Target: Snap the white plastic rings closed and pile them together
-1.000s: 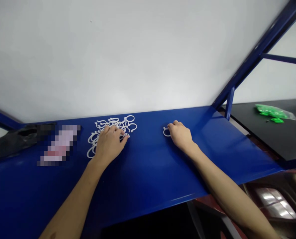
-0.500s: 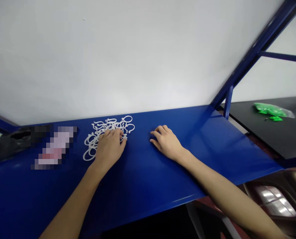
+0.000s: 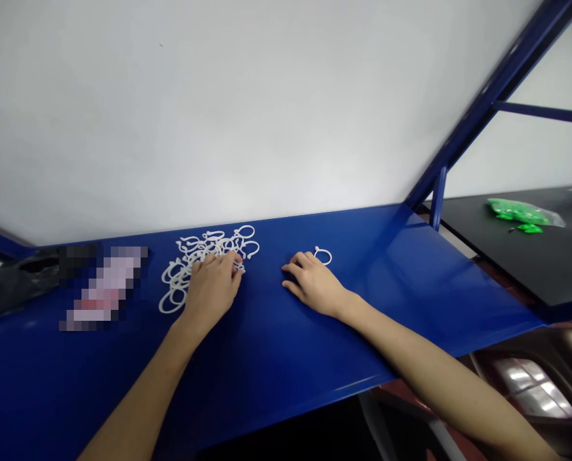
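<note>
A heap of white plastic rings lies on the blue shelf near the back wall. My left hand rests on the heap's right side, fingers bent and pinching at a ring near its tips. My right hand lies on the bare shelf, fingers loosely spread, holding nothing. A single white ring lies by itself just beyond and to the right of my right hand's fingers.
A dark bag and a blurred-out pale object lie at the shelf's left. A blue slanted frame post rises at the right. Beyond it, a black surface carries a bag of green parts.
My right hand let go of the single ring and slid left toward the heap, leaving the ring lying on the shelf. My left hand stayed on the heap.
</note>
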